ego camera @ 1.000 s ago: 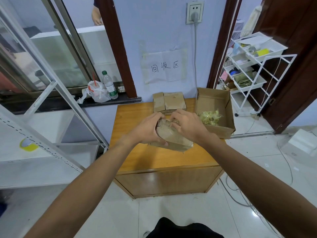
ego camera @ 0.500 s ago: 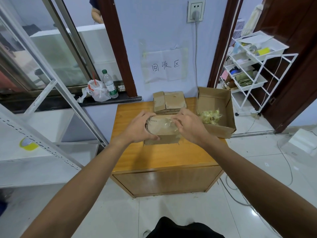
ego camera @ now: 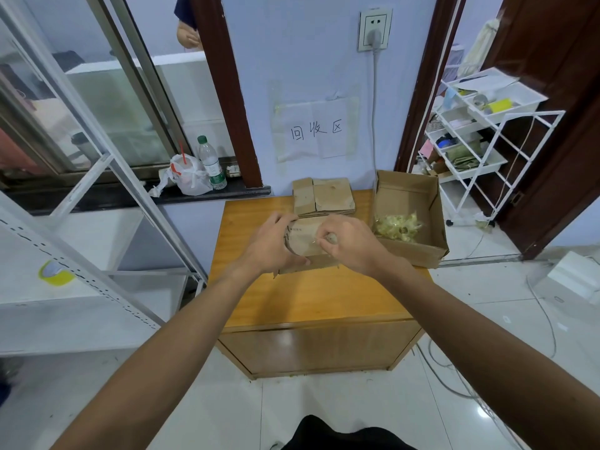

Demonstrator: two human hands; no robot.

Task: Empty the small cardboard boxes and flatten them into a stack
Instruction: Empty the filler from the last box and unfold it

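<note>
On a wooden cabinet [ego camera: 308,297], an open box [ego camera: 409,198] is set at the right back corner and a flattened stack [ego camera: 324,197] at the back edge. Near the middle, a small box [ego camera: 305,238] is gripped by the left hand [ego camera: 271,246] and pinched on top by the right hand [ego camera: 352,243].

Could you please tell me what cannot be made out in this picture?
Head view, small brown cardboard box: its inside, hidden by the left hand and right hand.
Head view: whether the right fingers pinch tape or a flap, too small.
Head view, flattened brown cardboard stack: piece count, layers too thin.
</note>
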